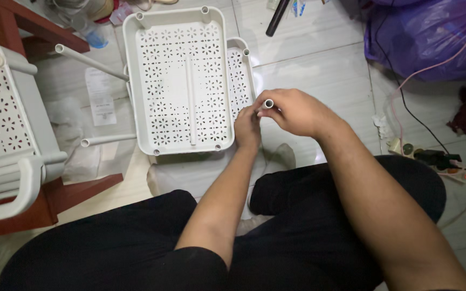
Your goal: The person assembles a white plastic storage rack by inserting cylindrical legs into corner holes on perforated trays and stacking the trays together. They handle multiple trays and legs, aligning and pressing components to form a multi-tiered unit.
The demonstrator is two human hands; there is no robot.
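Note:
I sit cross-legged on a tiled floor. My right hand (292,112) is closed around a short white plastic tube (268,103), its open end facing up. My left hand (247,128) pinches at the same tube from the left, by the lower right corner of a white perforated tray (176,81). A loose white tube (191,102) lies along the middle of that tray. A second perforated tray (241,75) lies partly beneath it, on its right side.
Another white tray with tubes (6,124) rests on a red wooden stand at left. Two white tubes (90,62) (108,140) stick out left of the trays. A purple plastic bag (432,37), a power strip (432,159) and cables lie at right.

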